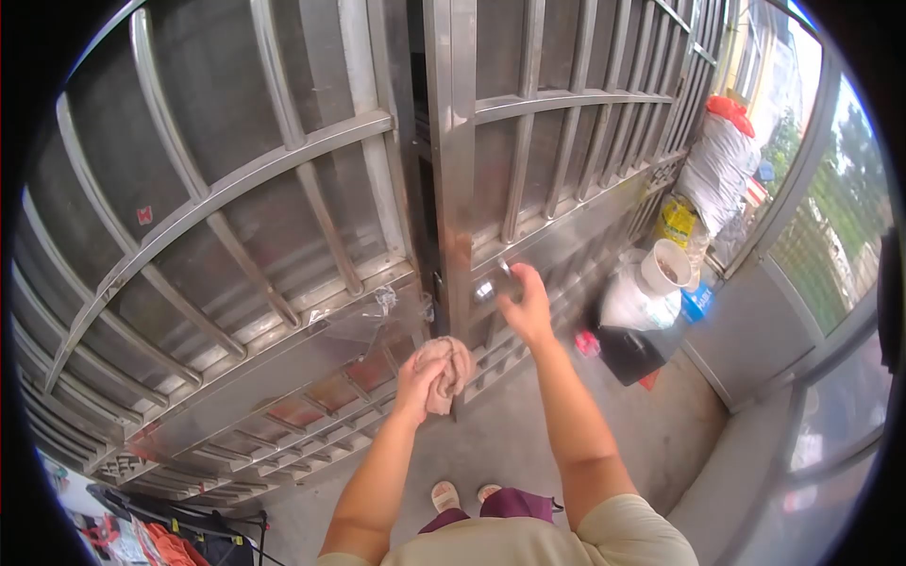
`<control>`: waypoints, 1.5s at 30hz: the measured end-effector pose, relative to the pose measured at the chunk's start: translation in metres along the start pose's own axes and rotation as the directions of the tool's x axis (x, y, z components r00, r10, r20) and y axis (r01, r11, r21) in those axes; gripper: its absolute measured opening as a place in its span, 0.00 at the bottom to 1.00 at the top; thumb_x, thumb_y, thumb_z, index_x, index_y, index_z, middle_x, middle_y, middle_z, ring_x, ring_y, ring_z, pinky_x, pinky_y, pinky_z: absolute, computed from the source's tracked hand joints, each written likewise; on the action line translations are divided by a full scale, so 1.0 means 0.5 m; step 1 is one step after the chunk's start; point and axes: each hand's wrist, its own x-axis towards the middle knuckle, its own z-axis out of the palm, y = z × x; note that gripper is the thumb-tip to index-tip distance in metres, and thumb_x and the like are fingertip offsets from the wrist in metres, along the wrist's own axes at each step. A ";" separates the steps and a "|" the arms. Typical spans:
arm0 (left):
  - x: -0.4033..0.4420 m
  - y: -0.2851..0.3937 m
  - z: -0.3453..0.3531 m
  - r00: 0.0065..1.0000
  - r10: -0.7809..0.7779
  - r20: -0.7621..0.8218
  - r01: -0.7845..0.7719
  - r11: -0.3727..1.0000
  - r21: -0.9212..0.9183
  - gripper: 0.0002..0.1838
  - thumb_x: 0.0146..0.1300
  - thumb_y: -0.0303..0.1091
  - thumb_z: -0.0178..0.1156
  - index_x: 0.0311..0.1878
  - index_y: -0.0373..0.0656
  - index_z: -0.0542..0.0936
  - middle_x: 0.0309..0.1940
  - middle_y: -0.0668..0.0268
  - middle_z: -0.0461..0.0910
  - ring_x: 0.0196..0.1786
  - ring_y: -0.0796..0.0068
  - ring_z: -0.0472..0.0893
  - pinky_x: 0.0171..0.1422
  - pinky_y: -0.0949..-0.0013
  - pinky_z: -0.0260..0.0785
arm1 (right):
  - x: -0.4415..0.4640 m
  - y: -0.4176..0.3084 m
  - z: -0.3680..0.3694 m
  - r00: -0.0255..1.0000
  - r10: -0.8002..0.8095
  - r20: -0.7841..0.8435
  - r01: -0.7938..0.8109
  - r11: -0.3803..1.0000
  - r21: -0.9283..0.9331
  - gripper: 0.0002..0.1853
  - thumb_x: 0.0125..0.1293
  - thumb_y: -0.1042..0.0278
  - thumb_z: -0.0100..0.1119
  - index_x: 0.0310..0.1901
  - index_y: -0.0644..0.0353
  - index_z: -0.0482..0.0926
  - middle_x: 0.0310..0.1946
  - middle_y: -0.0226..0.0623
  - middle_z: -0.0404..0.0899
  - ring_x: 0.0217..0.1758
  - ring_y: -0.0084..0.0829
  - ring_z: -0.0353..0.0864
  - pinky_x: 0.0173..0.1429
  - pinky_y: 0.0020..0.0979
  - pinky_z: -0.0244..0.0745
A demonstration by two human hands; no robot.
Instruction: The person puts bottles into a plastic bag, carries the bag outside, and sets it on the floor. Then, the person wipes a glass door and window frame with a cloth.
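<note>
A crumpled beige-pink cloth (pixel 452 371) is bunched in my left hand (pixel 415 385), in front of the edge of the metal barred gate (pixel 453 208). My right hand (pixel 528 304) is raised at the gate's panel to the right of that edge, its thumb and forefinger apart around a small shiny metal part (pixel 504 271). Whether the fingertips touch the part is unclear. Clear plastic film (pixel 363 323) clings to the left gate panel, just above my left hand.
At the right stand a stuffed white sack (pixel 717 170), a yellow bag (pixel 677 220), a white bucket (pixel 665 266), a white bag (pixel 637 300) and a black container (pixel 630 354). Windows line the right wall. Bags and an orange cloth (pixel 175 544) lie at the lower left.
</note>
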 end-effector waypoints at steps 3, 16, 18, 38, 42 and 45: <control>0.002 -0.013 -0.007 0.986 -0.127 0.110 0.098 0.967 0.235 0.25 0.53 0.32 0.65 0.54 0.34 0.73 0.45 0.60 0.78 0.45 0.74 0.79 0.50 0.72 0.71 | -0.078 -0.034 -0.083 0.983 0.172 -0.069 -0.160 0.975 0.154 0.29 0.51 0.64 0.66 0.55 0.60 0.68 0.52 0.43 0.71 0.58 0.44 0.69 0.62 0.40 0.63; -0.043 -0.219 0.231 0.267 -0.432 0.861 -0.330 0.799 0.503 0.32 0.48 0.28 0.63 0.60 0.35 0.70 0.47 0.58 0.79 0.49 0.75 0.77 0.54 0.72 0.70 | -0.360 -0.111 -0.308 0.709 -0.339 -0.619 -0.196 0.748 -0.635 0.39 0.54 0.75 0.62 0.66 0.71 0.53 0.61 0.54 0.58 0.62 0.50 0.60 0.65 0.42 0.56; -0.037 -0.211 0.249 0.210 -0.478 0.853 -0.365 0.771 0.522 0.31 0.51 0.24 0.59 0.63 0.38 0.69 0.50 0.64 0.78 0.49 0.80 0.75 0.57 0.74 0.68 | -0.373 -0.116 -0.343 0.586 -0.341 -0.735 -0.389 0.678 -0.624 0.38 0.54 0.74 0.64 0.65 0.69 0.56 0.63 0.52 0.58 0.66 0.50 0.58 0.67 0.43 0.53; 0.433 -0.180 0.375 0.862 -0.171 0.477 0.217 0.975 -0.041 0.28 0.64 0.35 0.50 0.66 0.34 0.62 0.61 0.56 0.68 0.63 0.66 0.68 0.67 0.67 0.61 | 0.057 0.278 -0.111 0.956 0.277 0.097 -0.280 0.960 0.022 0.42 0.60 0.55 0.63 0.69 0.65 0.52 0.64 0.57 0.58 0.67 0.51 0.61 0.69 0.40 0.58; 0.581 -0.185 0.451 0.878 -0.081 0.472 0.101 0.995 -0.017 0.28 0.61 0.27 0.52 0.66 0.34 0.61 0.61 0.56 0.67 0.62 0.67 0.69 0.67 0.66 0.61 | 0.201 0.415 -0.105 0.980 0.195 0.025 -0.197 0.975 0.100 0.34 0.64 0.65 0.58 0.69 0.62 0.55 0.62 0.52 0.63 0.66 0.43 0.64 0.68 0.35 0.58; 0.661 -0.167 0.523 0.906 -0.031 0.422 0.054 0.998 -0.043 0.30 0.60 0.23 0.55 0.66 0.34 0.61 0.60 0.56 0.67 0.62 0.68 0.70 0.66 0.66 0.63 | 0.306 0.454 -0.125 0.989 0.148 -0.002 -0.146 0.977 0.154 0.31 0.66 0.68 0.55 0.69 0.61 0.57 0.63 0.51 0.64 0.67 0.41 0.64 0.68 0.34 0.59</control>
